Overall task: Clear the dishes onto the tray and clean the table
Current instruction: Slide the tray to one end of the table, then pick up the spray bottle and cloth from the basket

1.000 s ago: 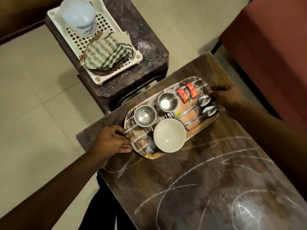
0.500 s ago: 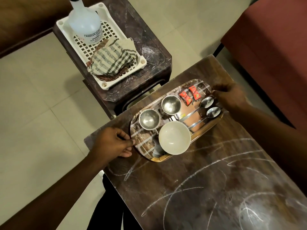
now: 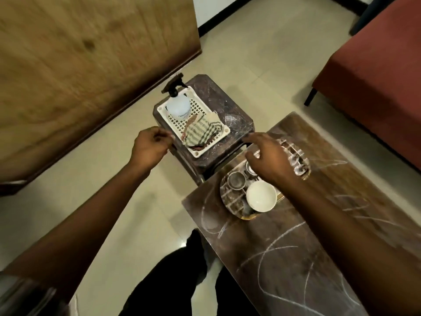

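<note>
The patterned tray (image 3: 232, 201) lies at the far left end of the dark table (image 3: 296, 247). On it stand a white bowl (image 3: 261, 196) and two steel cups, one (image 3: 236, 180) plainly seen, the other partly under my right hand. My right hand (image 3: 268, 156) hovers above the tray with fingers spread, pointing toward the stool, holding nothing. My left hand (image 3: 150, 147) is in the air left of the white basket (image 3: 224, 133), fingers loosely curled, empty. In the basket lie a striped cloth (image 3: 201, 132) and a spray bottle (image 3: 177, 103). White chalk-like streaks mark the table.
The basket sits on a dark plastic stool (image 3: 237, 119) just beyond the table's end. A wooden panel (image 3: 79, 65) fills the upper left. A red sofa (image 3: 376, 76) stands at the right. My legs in dark trousers (image 3: 173, 281) are beside the table.
Both hands have let go of the tray's ends and lifted toward the stool and basket. The view has swung up and left; the tray stays on the table.
</note>
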Available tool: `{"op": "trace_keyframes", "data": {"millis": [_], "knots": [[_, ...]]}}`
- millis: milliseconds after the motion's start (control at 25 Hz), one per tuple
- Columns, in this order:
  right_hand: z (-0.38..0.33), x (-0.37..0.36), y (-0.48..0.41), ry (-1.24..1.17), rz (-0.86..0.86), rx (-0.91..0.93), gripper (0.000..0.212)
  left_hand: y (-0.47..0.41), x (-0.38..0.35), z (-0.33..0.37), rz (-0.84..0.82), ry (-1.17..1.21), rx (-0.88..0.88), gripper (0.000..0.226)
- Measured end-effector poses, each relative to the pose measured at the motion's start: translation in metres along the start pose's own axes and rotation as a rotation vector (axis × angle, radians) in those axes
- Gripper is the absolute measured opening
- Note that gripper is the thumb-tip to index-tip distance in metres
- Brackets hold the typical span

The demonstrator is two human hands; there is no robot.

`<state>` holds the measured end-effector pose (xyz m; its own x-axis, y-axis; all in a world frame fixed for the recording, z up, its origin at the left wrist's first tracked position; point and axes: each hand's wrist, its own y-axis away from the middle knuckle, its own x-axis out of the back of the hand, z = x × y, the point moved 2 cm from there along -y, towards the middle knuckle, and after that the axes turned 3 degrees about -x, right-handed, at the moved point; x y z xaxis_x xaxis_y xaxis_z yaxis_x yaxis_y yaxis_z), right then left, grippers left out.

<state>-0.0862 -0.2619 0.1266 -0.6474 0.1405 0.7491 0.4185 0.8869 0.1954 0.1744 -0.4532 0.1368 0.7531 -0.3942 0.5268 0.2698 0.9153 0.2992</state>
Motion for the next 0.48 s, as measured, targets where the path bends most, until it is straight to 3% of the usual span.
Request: {"op": "trace_keyframes", "data": {"millis": [240,480], "knots": [[-0.067,-0.054,-0.052,0.205,-0.111,0.12,0.058,-0.063,-0.017,0.021,-0.062,-0.108,-0.206,0.044],[-0.073,-0.125,-0.128,0.436,-0.26,0.064,0.076,-0.155,-0.017,-0.036,0.01,0.005,-0.026,0.078]]}}
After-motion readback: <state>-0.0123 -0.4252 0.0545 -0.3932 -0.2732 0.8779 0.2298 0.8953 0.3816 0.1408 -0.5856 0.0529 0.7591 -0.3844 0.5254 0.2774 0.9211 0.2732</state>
